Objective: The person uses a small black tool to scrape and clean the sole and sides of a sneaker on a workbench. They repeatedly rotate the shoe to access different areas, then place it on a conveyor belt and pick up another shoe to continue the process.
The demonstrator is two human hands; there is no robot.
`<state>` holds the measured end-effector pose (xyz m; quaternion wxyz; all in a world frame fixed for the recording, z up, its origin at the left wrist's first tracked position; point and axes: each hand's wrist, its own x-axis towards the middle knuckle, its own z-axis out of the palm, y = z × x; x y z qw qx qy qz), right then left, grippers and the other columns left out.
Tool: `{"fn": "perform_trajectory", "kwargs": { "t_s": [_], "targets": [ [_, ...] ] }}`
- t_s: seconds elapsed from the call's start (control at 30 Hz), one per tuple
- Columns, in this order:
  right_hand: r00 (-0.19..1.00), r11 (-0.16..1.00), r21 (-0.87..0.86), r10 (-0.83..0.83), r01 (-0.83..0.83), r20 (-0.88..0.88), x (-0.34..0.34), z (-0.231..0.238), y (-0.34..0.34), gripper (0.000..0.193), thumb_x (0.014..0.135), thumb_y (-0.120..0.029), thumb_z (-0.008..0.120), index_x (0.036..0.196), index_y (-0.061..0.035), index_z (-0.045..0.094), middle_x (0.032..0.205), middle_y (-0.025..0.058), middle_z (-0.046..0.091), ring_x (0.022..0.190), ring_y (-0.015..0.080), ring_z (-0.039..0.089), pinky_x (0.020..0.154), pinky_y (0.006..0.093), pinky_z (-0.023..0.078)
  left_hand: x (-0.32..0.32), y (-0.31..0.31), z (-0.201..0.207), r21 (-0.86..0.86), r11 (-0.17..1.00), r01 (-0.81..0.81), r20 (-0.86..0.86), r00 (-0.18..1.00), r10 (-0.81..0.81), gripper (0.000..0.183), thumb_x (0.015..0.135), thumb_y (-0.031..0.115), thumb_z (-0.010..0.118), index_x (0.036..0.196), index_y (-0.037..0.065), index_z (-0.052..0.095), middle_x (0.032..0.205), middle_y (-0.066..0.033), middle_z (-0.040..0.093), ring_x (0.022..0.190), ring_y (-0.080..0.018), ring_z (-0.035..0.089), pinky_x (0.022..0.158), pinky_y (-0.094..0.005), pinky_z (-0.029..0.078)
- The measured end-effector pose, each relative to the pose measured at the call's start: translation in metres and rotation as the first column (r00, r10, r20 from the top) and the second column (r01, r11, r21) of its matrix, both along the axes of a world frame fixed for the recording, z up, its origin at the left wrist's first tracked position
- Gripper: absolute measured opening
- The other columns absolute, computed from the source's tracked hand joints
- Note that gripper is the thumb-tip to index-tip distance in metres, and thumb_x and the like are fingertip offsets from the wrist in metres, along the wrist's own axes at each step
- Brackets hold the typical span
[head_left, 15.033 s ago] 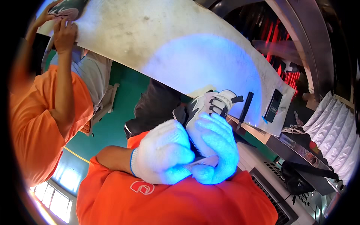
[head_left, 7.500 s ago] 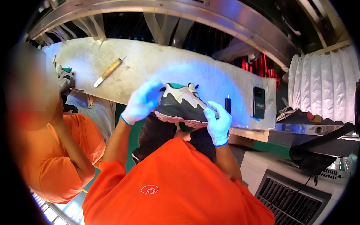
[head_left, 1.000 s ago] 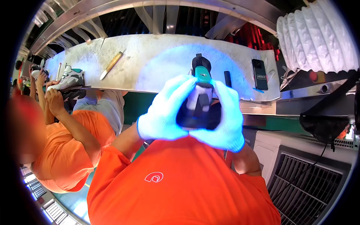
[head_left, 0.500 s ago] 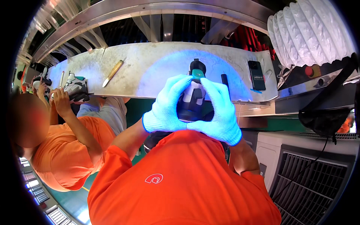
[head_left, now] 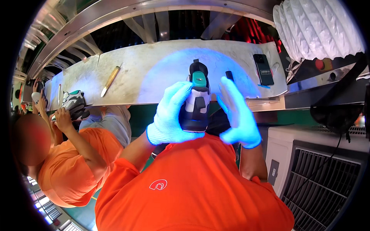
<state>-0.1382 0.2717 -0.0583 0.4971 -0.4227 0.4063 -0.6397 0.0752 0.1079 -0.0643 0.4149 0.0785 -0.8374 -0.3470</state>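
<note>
A black, white and grey sneaker is held in front of my chest at the bench's near edge, heel towards me and toe pointing away. A teal block with a small hole fills its ankle opening. My left hand, in a knitted glove lit blue, grips the shoe from the left side, thumb below the heel. Off to the shoe's right, my right hand, gloved likewise, is apart from it with fingers stretched and thumb spread, holding nothing. The shoe's underside is hidden.
On the pale bench lie a wooden-handled knife, a dark slim object and a black phone. At left a co-worker in orange handles another sneaker. A white ribbed duct hangs at right.
My right hand has let go of the shoe and moved away to the right, opening. The left hand still holds the shoe. The view has shifted slightly.
</note>
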Motion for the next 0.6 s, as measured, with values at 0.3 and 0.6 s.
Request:
{"fn": "perform_trajectory", "kwargs": {
  "t_s": [0.3,0.6],
  "targets": [
    [0.969,0.968,0.247,-0.108,0.052,0.22,0.052,0.023,-0.027,0.135,0.073,0.0,0.094,0.182,-0.0095,0.015,0.17,0.0138,0.045,0.158,0.0288,0.046,0.131,0.0454,0.039,-0.005,0.003,0.003,-0.069,0.998,-0.002,0.027,1.0,0.004,0.102,0.07,0.029,0.102,0.154,-0.005,0.054,0.149,-0.0303,0.06,0.135,-0.0491,0.064,0.111,-0.0537,0.056],
    [0.942,0.909,0.285,-0.331,0.305,0.048,0.091,0.017,-0.025,0.122,0.078,0.0,0.084,0.18,-0.0091,0.019,0.157,0.0124,0.053,0.147,0.0257,0.055,0.121,0.042,0.048,-0.015,0.032,-0.021,-0.048,0.986,-0.157,-0.091,0.984,0.153,0.086,0.076,0.017,0.094,0.15,-0.007,0.056,0.14,-0.0273,0.063,0.134,-0.0457,0.063,0.112,-0.054,0.055]
  ]
}}
